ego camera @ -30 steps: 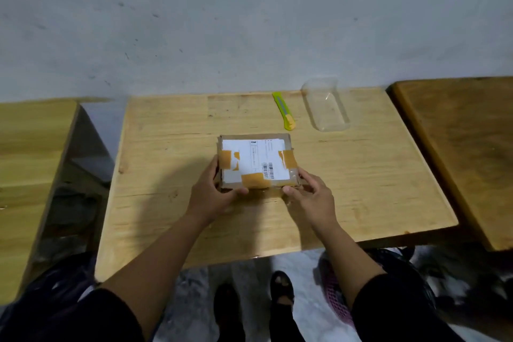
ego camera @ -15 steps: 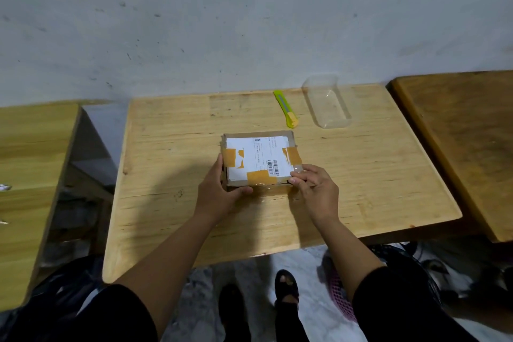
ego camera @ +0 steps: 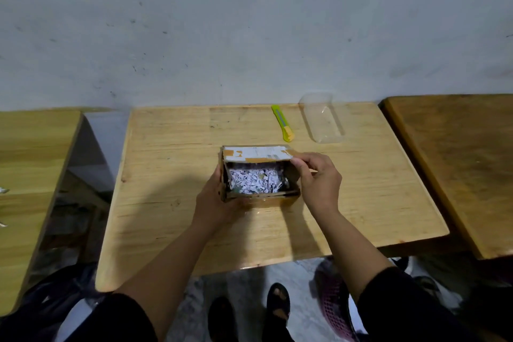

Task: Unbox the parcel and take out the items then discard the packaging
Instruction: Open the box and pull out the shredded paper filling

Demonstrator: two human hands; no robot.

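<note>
The left hand (ego camera: 215, 197) grips the left wall of the one box (ego camera: 261, 197), its fingers hidden behind the cardboard. The box sits mid-table (ego camera: 166, 203), open and filled with white shredded paper (ego camera: 254, 182); any item under it is hidden. The right hand (ego camera: 319, 178) pinches the raised lid (ego camera: 256, 153). Behind lie one knife (ego camera: 282, 125) and one clear tray (ego camera: 323, 119), empty

Shipping label (ego camera: 256, 153) on parcel lid: print illegible.
</note>
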